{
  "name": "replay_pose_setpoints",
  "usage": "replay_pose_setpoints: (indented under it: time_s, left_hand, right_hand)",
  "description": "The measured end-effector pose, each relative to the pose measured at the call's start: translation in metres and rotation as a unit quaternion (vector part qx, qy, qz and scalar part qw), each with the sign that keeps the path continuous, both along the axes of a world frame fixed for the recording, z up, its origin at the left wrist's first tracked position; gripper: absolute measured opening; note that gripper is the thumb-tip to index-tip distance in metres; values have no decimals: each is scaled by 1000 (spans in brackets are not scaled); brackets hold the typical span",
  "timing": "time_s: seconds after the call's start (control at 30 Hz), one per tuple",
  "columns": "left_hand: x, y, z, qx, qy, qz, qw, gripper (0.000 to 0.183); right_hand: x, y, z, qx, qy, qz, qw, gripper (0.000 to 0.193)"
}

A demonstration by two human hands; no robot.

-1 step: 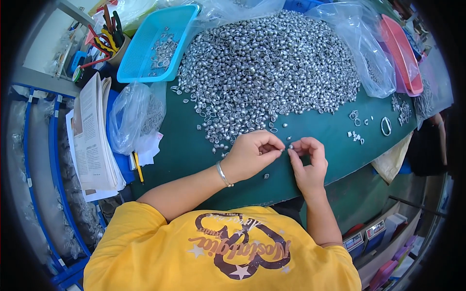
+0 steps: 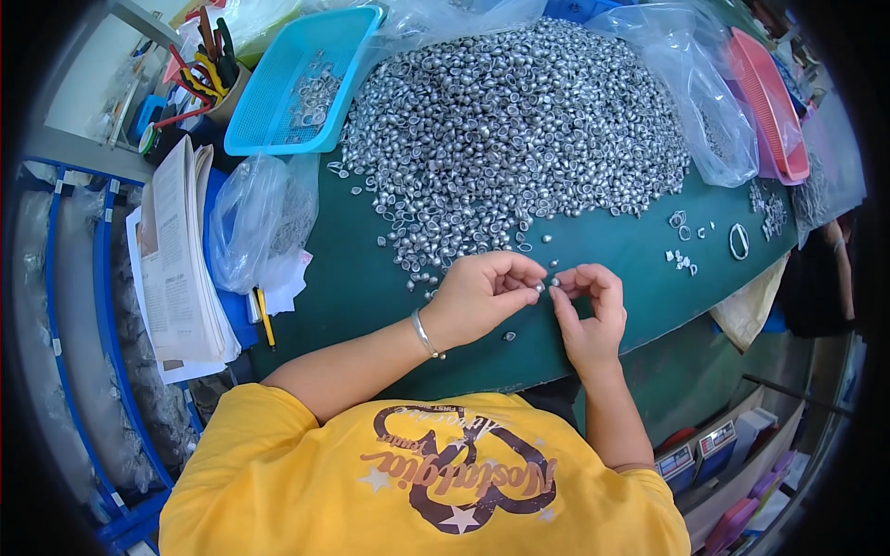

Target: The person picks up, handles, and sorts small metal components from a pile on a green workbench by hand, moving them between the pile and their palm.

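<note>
My left hand [image 2: 484, 292], with a silver bangle [image 2: 425, 334] on its wrist, pinches a small rounded silver metal piece [image 2: 540, 288] between thumb and fingertips. Close beside it, my right hand [image 2: 595, 310] is closed in a pinch on another small silver metal piece [image 2: 555, 282]. The fingertips of both hands nearly meet above the green tabletop [image 2: 408, 357]. Beyond them spreads a large heap of small domed, hollow silver pieces [image 2: 510, 120]. One loose silver piece [image 2: 509, 336] lies on the near side of my hands.
A blue basket [image 2: 243, 125] with some metal parts stands at the far left, a pink basket [image 2: 769, 102] at the far right. Plastic bags [image 2: 248, 222] flank the heap. Papers [image 2: 181, 269] and a yellow pen [image 2: 266, 320] lie left. Rings and scraps [image 2: 738, 242] lie right.
The piece in my left fingertips shows slightly more. Both hands otherwise keep their places, and the heap looks unchanged.
</note>
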State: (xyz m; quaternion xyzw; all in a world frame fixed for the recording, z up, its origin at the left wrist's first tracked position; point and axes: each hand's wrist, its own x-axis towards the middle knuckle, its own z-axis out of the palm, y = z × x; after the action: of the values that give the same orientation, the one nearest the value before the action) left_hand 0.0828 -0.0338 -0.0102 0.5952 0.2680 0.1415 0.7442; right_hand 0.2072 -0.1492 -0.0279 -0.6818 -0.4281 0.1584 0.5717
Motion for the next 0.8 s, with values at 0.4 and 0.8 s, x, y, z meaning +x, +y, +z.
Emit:
replay_pose_setpoints:
  time_s: [0.4,0.8]
  left_hand:
    - [-28,-7,2,-206,-54,50,976,17]
    - [-37,-17,1,-266,-95,52,958,14]
  right_hand:
    - [-23,-4,8,92,98,120,984,46]
    - [-35,-10,13,88,404,125,902,27]
